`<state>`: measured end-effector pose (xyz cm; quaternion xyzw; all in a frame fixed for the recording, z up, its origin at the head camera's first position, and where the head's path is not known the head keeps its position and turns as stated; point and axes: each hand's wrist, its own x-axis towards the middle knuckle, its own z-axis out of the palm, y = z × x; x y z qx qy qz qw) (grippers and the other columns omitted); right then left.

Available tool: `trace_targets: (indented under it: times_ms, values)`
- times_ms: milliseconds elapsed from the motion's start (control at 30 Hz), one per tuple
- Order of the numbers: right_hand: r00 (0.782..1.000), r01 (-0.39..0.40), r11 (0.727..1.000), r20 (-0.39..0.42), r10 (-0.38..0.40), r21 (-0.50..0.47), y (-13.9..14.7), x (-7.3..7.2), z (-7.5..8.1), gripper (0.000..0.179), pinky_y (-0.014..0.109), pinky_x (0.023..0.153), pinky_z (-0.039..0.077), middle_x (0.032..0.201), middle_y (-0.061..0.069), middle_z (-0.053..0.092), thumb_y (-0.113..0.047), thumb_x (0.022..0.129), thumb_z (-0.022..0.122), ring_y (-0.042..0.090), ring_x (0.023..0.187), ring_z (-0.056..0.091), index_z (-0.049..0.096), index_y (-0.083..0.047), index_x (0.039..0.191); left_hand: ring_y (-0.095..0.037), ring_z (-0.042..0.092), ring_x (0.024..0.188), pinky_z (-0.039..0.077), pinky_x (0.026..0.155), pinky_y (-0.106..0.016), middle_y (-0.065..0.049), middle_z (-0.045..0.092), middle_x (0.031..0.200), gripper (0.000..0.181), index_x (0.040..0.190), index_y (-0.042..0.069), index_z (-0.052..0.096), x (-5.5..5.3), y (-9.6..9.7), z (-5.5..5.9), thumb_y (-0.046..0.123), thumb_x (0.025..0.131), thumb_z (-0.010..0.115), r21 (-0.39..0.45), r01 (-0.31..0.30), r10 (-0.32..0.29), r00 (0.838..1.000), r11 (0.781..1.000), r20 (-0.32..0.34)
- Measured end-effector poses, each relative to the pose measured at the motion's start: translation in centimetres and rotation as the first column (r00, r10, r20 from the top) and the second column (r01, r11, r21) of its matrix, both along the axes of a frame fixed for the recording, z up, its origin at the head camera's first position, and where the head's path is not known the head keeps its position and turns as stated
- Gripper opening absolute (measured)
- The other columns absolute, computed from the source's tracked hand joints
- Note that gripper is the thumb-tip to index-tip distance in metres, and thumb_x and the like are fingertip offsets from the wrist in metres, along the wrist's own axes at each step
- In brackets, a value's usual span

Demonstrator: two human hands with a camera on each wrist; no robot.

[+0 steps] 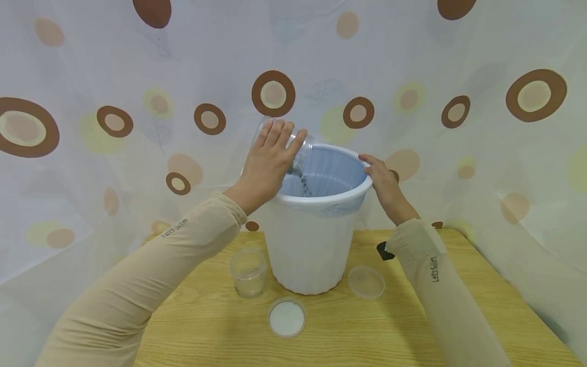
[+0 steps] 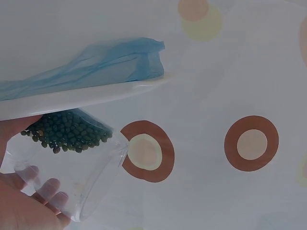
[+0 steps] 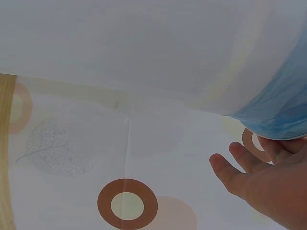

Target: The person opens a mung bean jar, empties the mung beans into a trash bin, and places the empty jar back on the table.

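Note:
My left hand (image 1: 270,158) grips a clear plastic jar (image 2: 91,177), tipped over the near-left rim of a white trash bin (image 1: 312,250). Dark green mung beans (image 2: 67,132) are gathered at the jar's mouth, and a thin stream of them falls into the bin in the head view. A blue plastic bag (image 1: 339,171) lines the bin and folds out over its rim. On the far right side, my right hand (image 1: 385,186) holds the rim with thumb and forefinger; in the right wrist view its other fingers (image 3: 225,172) hang loosely outside. The bin's bottom inside is hidden.
A second clear jar (image 1: 248,280) stands on the wooden table (image 1: 206,326), left of the bin. In front lies a round lid with a white face (image 1: 287,318), and to the right a clear lid (image 1: 366,282). A dotted curtain (image 1: 298,51) hangs close behind.

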<state>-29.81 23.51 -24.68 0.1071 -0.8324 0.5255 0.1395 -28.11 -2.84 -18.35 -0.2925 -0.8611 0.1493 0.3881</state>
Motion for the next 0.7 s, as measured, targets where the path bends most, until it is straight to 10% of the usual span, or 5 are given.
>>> trace_targets:
  times_ms: [700]
  values:
    - [1.0,-0.028,1.0,-0.004,0.028,-0.003,0.19,0.06,-0.39,0.054,0.054,0.113,0.018,0.157,0.013,0.018,-0.025,0.1,0.027,0.031,0.143,0.017,0.028,-0.008,0.151,-0.032,0.024,0.14,0.006,0.118,-0.04,-0.016,0.032,0.145,0.073,0.147,0.011,0.032,0.01,-0.11,0.36,-0.007,0.081,0.059,-0.005,-0.015,0.015,1.0,1.0,0.013]
